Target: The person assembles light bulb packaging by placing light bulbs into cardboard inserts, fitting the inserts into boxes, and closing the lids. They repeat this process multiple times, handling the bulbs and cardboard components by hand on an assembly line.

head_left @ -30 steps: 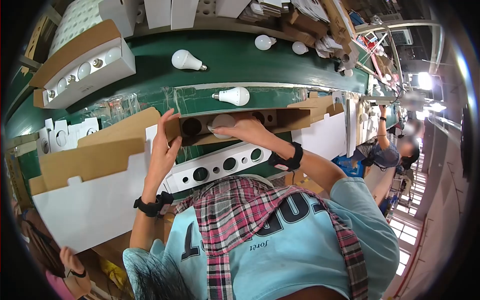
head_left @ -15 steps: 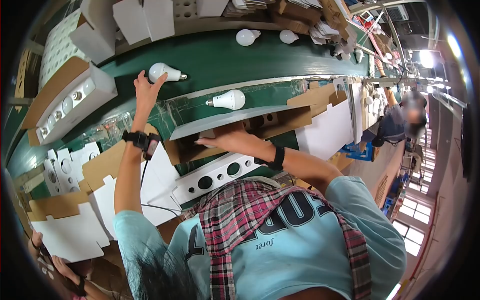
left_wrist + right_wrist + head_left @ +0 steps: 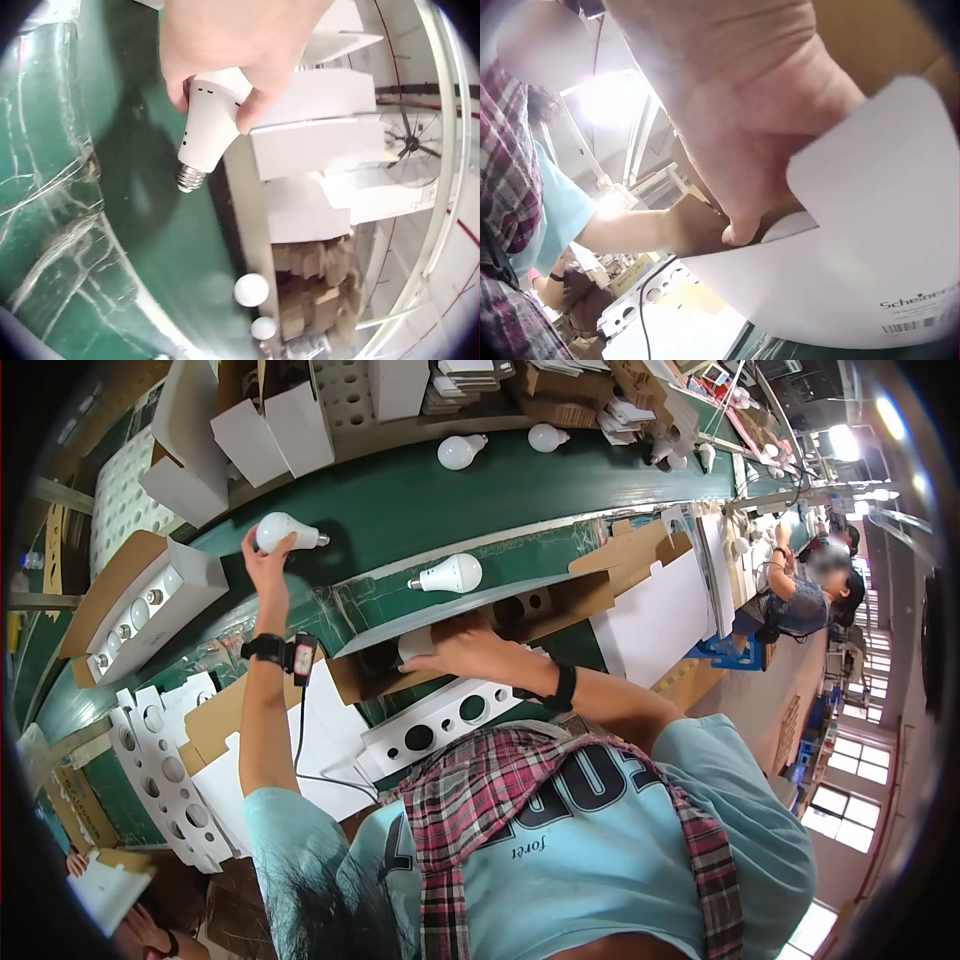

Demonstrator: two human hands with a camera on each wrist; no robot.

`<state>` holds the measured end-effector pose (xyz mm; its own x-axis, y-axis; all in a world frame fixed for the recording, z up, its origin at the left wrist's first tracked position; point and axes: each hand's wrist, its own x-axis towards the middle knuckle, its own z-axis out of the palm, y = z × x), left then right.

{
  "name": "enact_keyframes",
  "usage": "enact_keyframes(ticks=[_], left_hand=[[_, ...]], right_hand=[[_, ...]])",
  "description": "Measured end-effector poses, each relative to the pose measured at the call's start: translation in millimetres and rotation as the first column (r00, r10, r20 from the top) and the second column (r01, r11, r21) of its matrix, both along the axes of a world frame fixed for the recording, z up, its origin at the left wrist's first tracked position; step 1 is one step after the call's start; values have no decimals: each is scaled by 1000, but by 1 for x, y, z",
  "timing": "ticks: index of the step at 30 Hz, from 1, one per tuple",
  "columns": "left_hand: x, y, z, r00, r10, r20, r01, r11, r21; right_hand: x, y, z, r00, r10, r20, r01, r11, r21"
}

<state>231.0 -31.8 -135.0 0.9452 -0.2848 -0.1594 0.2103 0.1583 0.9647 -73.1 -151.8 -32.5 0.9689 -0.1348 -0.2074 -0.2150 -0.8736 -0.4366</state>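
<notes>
My left hand [image 3: 267,568] grips a white light bulb [image 3: 206,124] over the green belt, fingers and thumb around its wide part. The metal screw base points away from the palm. Inside a long open carton [image 3: 575,605], my right hand [image 3: 475,648] holds another light bulb [image 3: 414,644], mostly hidden by the hand and carton wall. The carton's white side panel [image 3: 802,292] shows print and a barcode in the right wrist view. A white insert with round holes [image 3: 525,603] lies in the carton. Just beyond it rests a loose light bulb [image 3: 447,573].
A filled bulb carton [image 3: 150,610] stands at the left. Two bulbs lie on the far belt [image 3: 550,490], below folded cartons [image 3: 270,435]. A punched insert [image 3: 440,725] lies nearest the body, flat cartons [image 3: 655,600] at the right. Other people work at both sides.
My left hand has left the carton's end, reached out to the far-left bulb and taken hold of it. My right hand stays inside the carton, whose far side panel now leans inward.
</notes>
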Motion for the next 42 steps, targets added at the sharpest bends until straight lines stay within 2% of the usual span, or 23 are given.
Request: enact_keyframes(ticks=[2,4,5,6,7,8,10,11,14,15,17,18,19,20,21,25,27,29,31,35,38,41,42], left_hand=[[3,12,44,999,-33,37,33,999,-5],[3,24,88,970,-91,224,94,996,-5],[-7,28,121,940,-156,304,156,987,24],[-22,30,159,899,-221,379,216,975,58],[-40,31,191,857,-278,434,277,959,65],[-59,29,221,809,-331,487,338,938,75],[-93,22,264,458,-490,741,342,867,362],[-114,16,281,330,-573,750,373,809,454],[-171,-5,293,-60,-698,714,380,645,663],[-186,-13,291,-67,-720,690,384,620,685],[-204,-23,279,-90,-755,649,394,572,720],[-210,-24,273,5,-754,657,490,574,656],[-216,-23,267,99,-754,649,581,573,577],[-222,-19,261,187,-756,627,663,569,487],[-226,-13,253,246,-765,596,674,576,462],[-233,9,176,335,-824,456,596,561,575],[-234,17,148,336,-856,393,500,516,696],[-233,23,134,336,-874,350,412,471,780],[-231,27,123,370,-862,346,406,485,775],[-228,29,114,403,-855,327,416,490,766],[-228,31,116,395,-861,320,423,480,768],[-229,30,113,391,-871,297,430,458,778],[-229,31,112,391,-876,283,439,448,779]], right_hand=[[2,-4,40,975,-1,-222,5,1000,16],[9,-10,103,882,-8,-470,29,999,36],[-1,-16,108,964,-45,-261,67,995,75],[-7,-22,115,995,-92,-38,97,977,189],[-6,-30,130,989,-140,-40,144,900,412],[-4,-38,149,981,-186,-54,180,770,612],[-5,-42,170,966,-255,47,121,604,788],[-6,-42,182,963,-263,56,108,567,817],[-15,-39,188,940,-195,281,-65,704,707],[-23,-39,194,955,-228,190,31,714,700],[-42,-42,186,951,-306,42,171,635,753],[-52,-48,182,939,-342,-37,245,591,769],[-60,-58,180,943,-298,-148,297,555,777],[-69,-65,172,944,-303,-130,287,563,775],[-81,-72,159,944,-310,-114,281,569,773],[-108,-98,121,931,-349,-107,322,650,689],[-111,-105,98,928,-362,-92,322,650,688],[-101,-107,87,877,-431,-212,472,692,547],[-84,-105,82,838,-482,-257,546,752,369],[-67,-103,61,827,-472,-305,559,743,368],[-62,-98,33,870,-480,-109,477,768,428],[-55,-98,46,884,-442,-151,458,754,472],[-56,-97,44,890,-440,-118,440,765,470]])
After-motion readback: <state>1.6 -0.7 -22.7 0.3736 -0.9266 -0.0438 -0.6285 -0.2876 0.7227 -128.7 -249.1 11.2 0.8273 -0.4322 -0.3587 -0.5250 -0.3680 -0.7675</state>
